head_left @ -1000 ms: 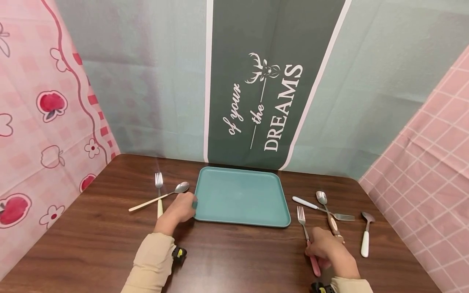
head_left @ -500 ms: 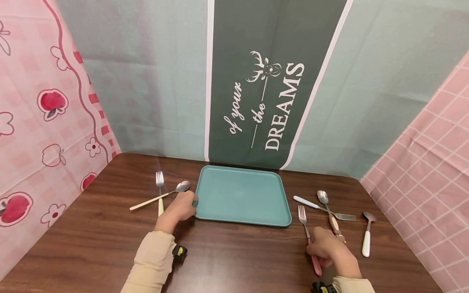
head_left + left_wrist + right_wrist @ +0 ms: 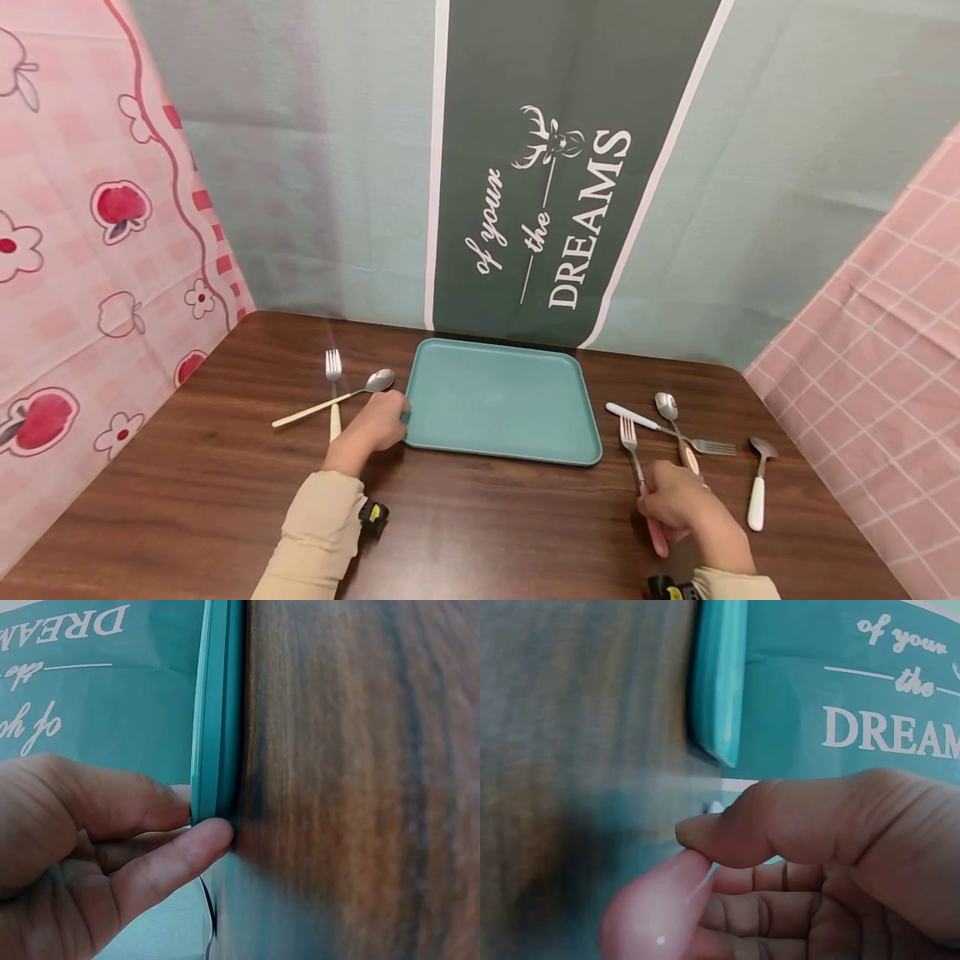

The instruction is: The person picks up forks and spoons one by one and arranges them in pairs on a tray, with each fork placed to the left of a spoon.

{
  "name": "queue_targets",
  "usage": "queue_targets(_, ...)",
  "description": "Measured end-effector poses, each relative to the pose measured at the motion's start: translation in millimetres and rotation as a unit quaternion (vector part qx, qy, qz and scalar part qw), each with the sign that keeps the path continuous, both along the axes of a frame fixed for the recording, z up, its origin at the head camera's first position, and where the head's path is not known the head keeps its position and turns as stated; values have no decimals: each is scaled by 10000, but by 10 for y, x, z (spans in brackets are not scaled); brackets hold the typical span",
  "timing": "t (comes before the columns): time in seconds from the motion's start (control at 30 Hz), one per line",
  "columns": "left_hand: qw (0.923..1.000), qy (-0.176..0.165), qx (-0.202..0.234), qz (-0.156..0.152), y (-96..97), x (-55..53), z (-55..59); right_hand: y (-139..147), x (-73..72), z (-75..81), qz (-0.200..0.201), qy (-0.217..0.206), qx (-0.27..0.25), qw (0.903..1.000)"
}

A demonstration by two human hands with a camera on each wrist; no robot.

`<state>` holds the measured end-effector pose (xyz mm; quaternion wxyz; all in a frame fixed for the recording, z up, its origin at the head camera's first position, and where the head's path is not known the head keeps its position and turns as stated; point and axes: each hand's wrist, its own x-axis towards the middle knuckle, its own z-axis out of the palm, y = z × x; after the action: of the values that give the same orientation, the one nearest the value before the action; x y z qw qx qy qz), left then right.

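The brown worktop (image 3: 480,533) carries everything. Near its back edge, flat and central, lies the tray (image 3: 498,404).

The left grip (image 3: 380,419) is nearly closed at the tray's front left corner, its thumb and a fingertip pinching the rim. The right grip (image 3: 678,497) is nearly closed too, thumb and fingers pinching the pink fork (image 3: 657,535) by its handle, right of the tray, tines toward the back.

The step in hand seems to be managing that fork while steadying the tray. Done well, the left pinch would only brace the rim, since lifting one corner could tilt the whole tray. The fork's tines overlap the white fork (image 3: 633,414) in the head view; whether they touch I cannot tell, so raising it straight up before any sideways move looks safest. The right knuckles should clear the brown spoon (image 3: 687,457), which crosses the white fork. The white spoon (image 3: 756,504) lies apart, farther right. On the left, the cream spoon (image 3: 311,412) crosses the cream fork (image 3: 335,421), whose handle the left wrist should avoid nudging.
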<state>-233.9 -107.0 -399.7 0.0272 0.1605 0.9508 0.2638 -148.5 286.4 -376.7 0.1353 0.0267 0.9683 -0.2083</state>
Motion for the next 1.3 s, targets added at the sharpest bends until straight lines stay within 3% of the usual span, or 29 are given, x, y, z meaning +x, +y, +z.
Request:
queue_targets(0.23, 9999, 115, 23, -38, 14, 0, -17, 3, -15, 37, 133, 152, -136, 9997)
queue_targets(0.7, 9997, 220, 13, -45, -1, 5, -27, -30, -53, 19, 70, 308, 66, 9995)
queue_targets(0.9, 9999, 153, 11, -34, -3, -15, -34, -90, -108, 14, 136, 366, 257, 9989)
queue_targets(1.3, 10000, 62, -47, 40, 3, 2, -21, -248, -256, -95, 337, 877, -56, 9956)
